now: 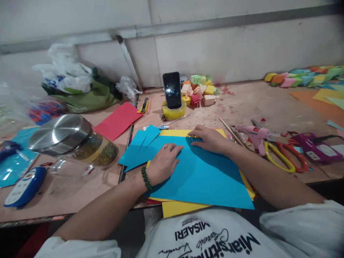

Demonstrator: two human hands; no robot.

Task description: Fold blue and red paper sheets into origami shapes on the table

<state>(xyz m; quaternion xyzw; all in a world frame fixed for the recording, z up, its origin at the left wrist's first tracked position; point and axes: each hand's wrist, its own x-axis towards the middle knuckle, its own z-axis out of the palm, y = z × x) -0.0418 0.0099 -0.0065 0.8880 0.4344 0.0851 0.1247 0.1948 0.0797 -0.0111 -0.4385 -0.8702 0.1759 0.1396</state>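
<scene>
A worn wooden table (242, 104) speckled with paint runs up to a pale panelled wall (215, 46); on it a blue sheet (204, 175) lies over yellow sheets (177, 208) at the near edge, just before the person. The left hand (163, 163) presses flat on the blue sheet, fingers spread and open, gripping nothing; the right hand (211, 139) rests at the sheet's far edge, fingers bent down onto it, whether pinching the paper I cannot tell.

Around: a phone (172, 89) upright in a tape roll (174, 110); coloured blocks (199, 91) behind; a red sheet (118, 120) and a steel-lidded jar (72, 141) on its side to the left; scissors (285, 157) and a pink glue gun (255, 136) to the right; bags (77, 86) against the wall.

The shirt (215, 236) reads "MISAERI", seen upside down; other lettering is unclear.
</scene>
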